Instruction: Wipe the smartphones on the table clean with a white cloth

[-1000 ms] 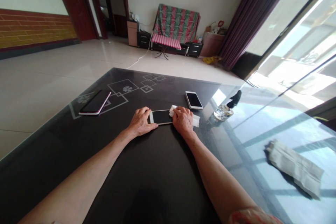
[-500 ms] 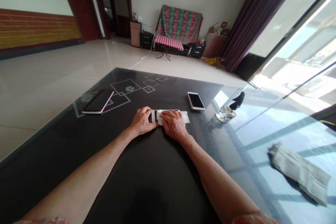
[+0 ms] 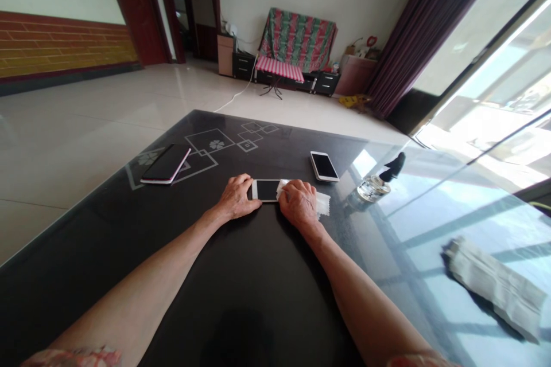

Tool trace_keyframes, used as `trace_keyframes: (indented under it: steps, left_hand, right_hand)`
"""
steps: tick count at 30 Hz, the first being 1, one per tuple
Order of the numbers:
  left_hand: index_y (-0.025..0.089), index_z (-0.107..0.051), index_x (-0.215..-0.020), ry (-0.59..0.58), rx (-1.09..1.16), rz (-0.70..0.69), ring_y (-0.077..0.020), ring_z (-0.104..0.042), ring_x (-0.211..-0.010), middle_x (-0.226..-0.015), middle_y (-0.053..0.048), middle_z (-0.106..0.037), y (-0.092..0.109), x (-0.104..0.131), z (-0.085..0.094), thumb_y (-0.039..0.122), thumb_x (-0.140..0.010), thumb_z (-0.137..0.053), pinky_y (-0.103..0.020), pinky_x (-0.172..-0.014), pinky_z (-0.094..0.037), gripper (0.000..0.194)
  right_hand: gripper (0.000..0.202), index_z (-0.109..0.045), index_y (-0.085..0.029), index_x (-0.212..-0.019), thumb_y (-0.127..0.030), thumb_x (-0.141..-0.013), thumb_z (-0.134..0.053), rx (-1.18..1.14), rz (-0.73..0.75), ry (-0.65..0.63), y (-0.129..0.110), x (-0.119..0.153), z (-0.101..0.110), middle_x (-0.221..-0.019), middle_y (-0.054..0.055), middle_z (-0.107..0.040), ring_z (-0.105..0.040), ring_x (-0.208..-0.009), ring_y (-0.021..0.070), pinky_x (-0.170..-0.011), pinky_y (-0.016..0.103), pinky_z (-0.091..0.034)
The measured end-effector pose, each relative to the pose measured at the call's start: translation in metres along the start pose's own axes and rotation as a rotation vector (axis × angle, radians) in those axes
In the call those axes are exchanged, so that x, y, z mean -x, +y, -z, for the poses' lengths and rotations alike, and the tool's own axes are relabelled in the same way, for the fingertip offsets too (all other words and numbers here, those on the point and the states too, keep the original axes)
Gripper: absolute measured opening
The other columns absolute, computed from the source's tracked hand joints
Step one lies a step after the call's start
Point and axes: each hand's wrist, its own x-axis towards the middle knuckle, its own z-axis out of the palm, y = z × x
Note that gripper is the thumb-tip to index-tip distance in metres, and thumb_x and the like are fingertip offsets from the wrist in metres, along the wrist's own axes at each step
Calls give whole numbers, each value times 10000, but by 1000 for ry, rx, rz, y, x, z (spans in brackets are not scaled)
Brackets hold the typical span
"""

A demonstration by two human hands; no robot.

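A white smartphone lies flat on the dark table, its black screen facing up. My left hand grips its left end, thumb on the near edge and fingers at the far edge. Over the right part of the screen, my right hand presses down a white wipe with a zigzag edge. The fingers are bent over the wipe, and its loose end sticks out to the right of the hand. The phone's right end is hidden beneath that hand.
A second white phone lies just beyond my right hand. Farther right stands a small clear bottle with a black top. A large dark phone is at the left, and a crumpled grey cloth at the right.
My right hand has slid to the right along the phone with the wipe, uncovering the left part of the screen. My left hand keeps its hold on the phone's left end.
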Motion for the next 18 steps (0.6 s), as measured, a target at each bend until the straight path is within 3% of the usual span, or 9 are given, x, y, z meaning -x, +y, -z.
trace_keyframes:
  steps: [8, 12, 18]
  left_hand:
    - [146, -608, -1156, -46, -12, 9, -350, -458, -1202, -1306, -126, -515, -5, -1, -1, 375, -662, -636, -448, -1038, -402, 546]
    - [146, -609, -1161, -47, -13, -9, -343, -458, -1203, -1300, -126, -519, -5, -1, 0, 362, -660, -638, -444, -1038, -402, 547]
    - [124, -588, -1193, -74, -8, -16, -348, -438, -1218, -1326, -135, -500, -7, -1, 1, 349, -661, -608, -450, -1055, -383, 577]
  right_hand:
    - [129, -691, -233, -837, -271, -859, -570, -190, 212, -34, -23, 7, -4, -974, 24, -649, -517, -893, 191, -861, 343, -337]
    - [141, -653, -206, -727, -223, -833, -563, -113, 170, -16, -16, 3, -3, -895, 38, -643, -514, -842, 188, -819, 340, -335]
    - [136, -590, -184, -633, -178, -767, -569, 74, -19, 48, 3, -2, -3, -770, 64, -599, -492, -758, 198, -751, 349, -326]
